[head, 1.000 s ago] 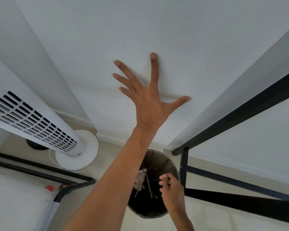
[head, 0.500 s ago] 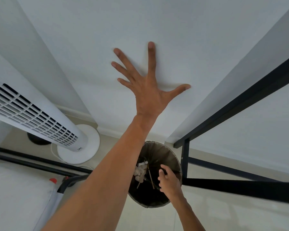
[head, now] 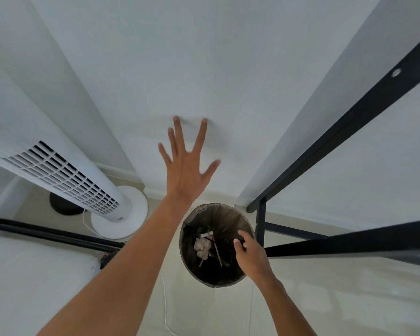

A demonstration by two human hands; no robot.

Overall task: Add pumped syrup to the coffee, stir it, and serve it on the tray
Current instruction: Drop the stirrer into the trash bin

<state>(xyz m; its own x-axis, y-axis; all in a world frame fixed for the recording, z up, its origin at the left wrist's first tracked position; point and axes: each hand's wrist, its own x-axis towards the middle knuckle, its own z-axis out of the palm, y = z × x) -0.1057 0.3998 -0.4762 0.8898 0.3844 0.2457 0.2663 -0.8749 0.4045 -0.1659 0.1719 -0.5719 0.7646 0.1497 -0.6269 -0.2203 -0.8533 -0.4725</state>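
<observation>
I look down at a dark round waste bin on the floor. Inside it lie crumpled paper and thin wooden stir sticks. My right hand hovers over the bin's right rim, fingers loosely apart, holding nothing. My left hand is spread flat against the white wall above the bin. No coffee, syrup or tray is in view.
A white tower fan stands on its round base at the left, with a white cord trailing on the floor. A black-framed table is at the right, its leg beside the bin. A white-topped surface is at lower left.
My right hand was pinched on a stick over the bin and has opened, now empty. My left hand stays spread on the wall; the view has shifted down slightly.
</observation>
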